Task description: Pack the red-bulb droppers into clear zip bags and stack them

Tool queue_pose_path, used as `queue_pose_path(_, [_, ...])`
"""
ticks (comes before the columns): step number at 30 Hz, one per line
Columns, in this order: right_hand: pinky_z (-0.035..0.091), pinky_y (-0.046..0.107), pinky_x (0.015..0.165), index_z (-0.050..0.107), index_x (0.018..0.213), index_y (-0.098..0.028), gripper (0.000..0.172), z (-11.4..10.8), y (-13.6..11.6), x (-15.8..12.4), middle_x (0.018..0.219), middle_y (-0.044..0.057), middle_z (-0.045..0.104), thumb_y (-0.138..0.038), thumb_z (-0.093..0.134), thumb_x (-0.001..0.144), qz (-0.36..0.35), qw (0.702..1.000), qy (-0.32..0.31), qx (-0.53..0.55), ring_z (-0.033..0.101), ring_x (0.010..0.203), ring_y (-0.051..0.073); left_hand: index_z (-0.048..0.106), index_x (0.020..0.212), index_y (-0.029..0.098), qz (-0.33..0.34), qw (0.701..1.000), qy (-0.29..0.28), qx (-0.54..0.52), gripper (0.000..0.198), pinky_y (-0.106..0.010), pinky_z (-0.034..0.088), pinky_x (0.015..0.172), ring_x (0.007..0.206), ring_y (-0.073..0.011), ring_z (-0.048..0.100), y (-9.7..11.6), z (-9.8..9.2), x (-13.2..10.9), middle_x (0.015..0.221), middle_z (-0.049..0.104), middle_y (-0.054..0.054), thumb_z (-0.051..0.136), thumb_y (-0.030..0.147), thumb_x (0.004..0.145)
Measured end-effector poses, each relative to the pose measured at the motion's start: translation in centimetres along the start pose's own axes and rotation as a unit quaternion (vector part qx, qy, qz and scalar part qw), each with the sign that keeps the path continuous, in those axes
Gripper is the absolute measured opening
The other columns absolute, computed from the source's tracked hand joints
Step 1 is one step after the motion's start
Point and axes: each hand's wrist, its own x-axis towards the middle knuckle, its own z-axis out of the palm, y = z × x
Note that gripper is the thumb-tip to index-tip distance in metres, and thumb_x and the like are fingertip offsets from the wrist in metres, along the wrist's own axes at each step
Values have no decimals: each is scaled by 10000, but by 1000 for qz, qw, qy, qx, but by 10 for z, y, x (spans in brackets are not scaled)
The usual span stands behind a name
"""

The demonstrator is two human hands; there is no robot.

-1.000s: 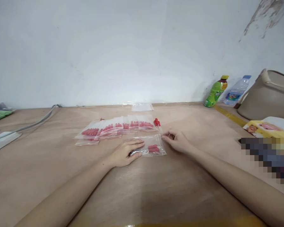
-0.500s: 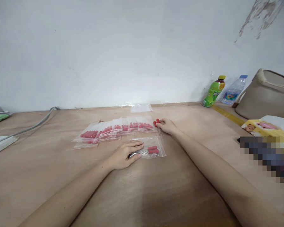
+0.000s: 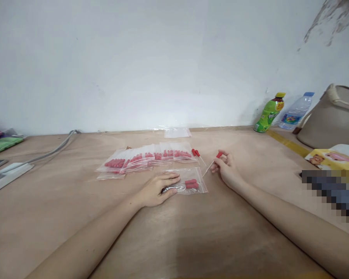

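My left hand [image 3: 158, 188] lies flat on the left end of a small clear zip bag [image 3: 189, 184] that holds red-capped droppers. My right hand [image 3: 227, 167] pinches one dropper [image 3: 213, 162] with a red bulb, its thin tip pointing down-left toward the bag's right edge. Two more loose droppers [image 3: 197, 154] lie on the table just beyond the bag. A row of several filled bags [image 3: 145, 159] overlaps behind my left hand.
A stack of empty clear bags [image 3: 177, 132] sits by the wall. A green bottle [image 3: 270, 112], a water bottle [image 3: 296, 111] and a beige bag [image 3: 333, 118] stand at the right. A cable [image 3: 46, 153] and flat items lie at the left.
My right hand reached to the loose droppers, picked one up and drew it back to the right of the bag. My left hand stayed on the bag.
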Motion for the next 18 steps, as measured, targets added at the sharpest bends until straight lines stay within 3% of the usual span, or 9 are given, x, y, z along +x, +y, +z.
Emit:
queue_pose_path(6, [533, 270, 540, 347, 952, -245, 462, 2, -3, -21, 652, -82, 544, -342, 672, 638, 12, 999, 19, 43, 614, 546, 117, 440, 1299, 240, -4, 1000, 2, 3, 420, -414, 356, 1020, 1227, -223, 425, 0, 0, 0, 1325, 467, -57, 465, 324, 889])
queue_pose_path(9, [542, 291, 610, 396, 916, -237, 376, 5, -5, -24, 698, -50, 576, -364, 646, 666, 51, 997, -6, 64, 636, 613, 129, 363, 1344, 236, -21, 1000, 8, 11, 487, -405, 369, 1006, 1218, -230, 431, 2, 0, 0, 1339, 450, -63, 471, 345, 882])
queue_pose_path(14, [503, 250, 595, 531, 827, -190, 300, 6, -12, -33, 694, -19, 612, -392, 668, 653, 84, 988, -131, -23, 587, 576, 95, 308, 1366, 231, -38, 999, 4, 25, 525, -384, 371, 999, 1214, -230, 429, 6, -2, -1, 1348, 435, -68, 466, 361, 882])
queue_pose_path(18, [482, 255, 599, 619, 831, -180, 255, 4, -17, -36, 684, -11, 631, -376, 663, 673, 69, 951, -274, -123, 580, 612, 114, 312, 1362, 235, -35, 999, 5, 26, 513, -381, 366, 1003, 1211, -226, 429, 7, -2, -1, 1348, 433, -65, 457, 362, 886])
